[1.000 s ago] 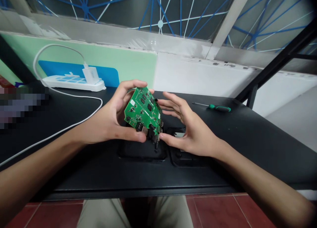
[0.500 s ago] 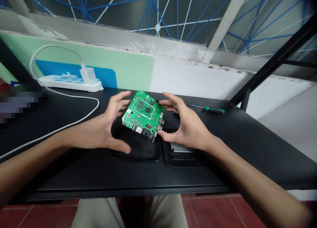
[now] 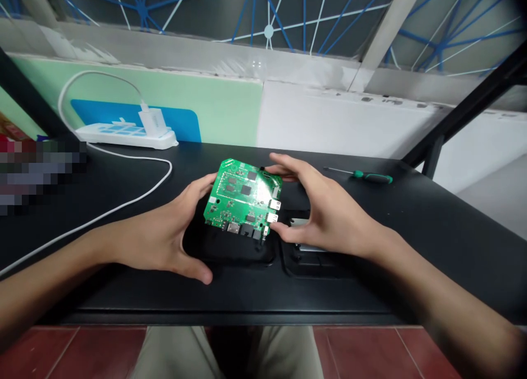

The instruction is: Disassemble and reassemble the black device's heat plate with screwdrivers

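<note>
A green circuit board [image 3: 239, 198] with chips and metal ports is held tilted above a black plastic casing half [image 3: 230, 253]. My right hand [image 3: 321, 203] grips the board's right side, thumb at the ports on the near corner and fingers at the far edge. My left hand [image 3: 168, 231] is open around the board's left side. Its fingertips are partly hidden behind the board, so I cannot tell whether they touch it. The left thumb is spread wide, by the casing's near left corner. Partly under my right hand lies a second black casing half [image 3: 304, 266] with a silver metal plate [image 3: 308, 247].
A screwdriver [image 3: 373, 177] with a green and black handle lies at the back right. At the back left stands a white power strip [image 3: 127, 136] with a charger [image 3: 152, 121] and a white cable [image 3: 135, 195] running across the black table [image 3: 448, 242].
The board has come down a little and lies flatter over the left casing half. My left hand has lowered with its thumb still spread; the right hand keeps its grip. The view has shifted slightly.
</note>
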A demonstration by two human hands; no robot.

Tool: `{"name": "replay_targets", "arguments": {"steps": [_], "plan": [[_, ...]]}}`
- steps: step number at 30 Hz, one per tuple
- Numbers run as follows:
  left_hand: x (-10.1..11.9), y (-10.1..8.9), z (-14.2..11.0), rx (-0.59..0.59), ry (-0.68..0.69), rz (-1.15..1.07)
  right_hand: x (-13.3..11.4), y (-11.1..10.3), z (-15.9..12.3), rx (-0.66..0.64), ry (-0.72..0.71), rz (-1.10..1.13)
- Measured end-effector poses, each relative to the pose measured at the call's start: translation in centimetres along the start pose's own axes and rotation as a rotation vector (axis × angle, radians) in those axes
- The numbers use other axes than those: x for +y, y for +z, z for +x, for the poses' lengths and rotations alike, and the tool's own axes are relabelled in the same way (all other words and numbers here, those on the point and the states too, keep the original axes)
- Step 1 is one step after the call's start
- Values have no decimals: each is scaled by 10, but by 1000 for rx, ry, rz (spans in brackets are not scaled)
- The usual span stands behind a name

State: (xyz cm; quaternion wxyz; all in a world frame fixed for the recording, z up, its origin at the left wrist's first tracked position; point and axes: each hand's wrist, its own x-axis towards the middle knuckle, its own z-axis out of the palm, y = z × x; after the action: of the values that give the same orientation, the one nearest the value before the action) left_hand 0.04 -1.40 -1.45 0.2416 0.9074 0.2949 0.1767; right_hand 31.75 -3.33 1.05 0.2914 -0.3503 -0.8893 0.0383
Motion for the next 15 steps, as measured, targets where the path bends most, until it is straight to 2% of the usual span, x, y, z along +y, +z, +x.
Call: {"name": "replay_targets", "arguments": {"steps": [7, 15], "plan": [[-4, 2, -1, -2, 0, -10, -5, -5, -1, -35, 21, 12], [-1, 3, 1, 6, -64, -41, -6, -5, -1, -59, -14, 7]]}}
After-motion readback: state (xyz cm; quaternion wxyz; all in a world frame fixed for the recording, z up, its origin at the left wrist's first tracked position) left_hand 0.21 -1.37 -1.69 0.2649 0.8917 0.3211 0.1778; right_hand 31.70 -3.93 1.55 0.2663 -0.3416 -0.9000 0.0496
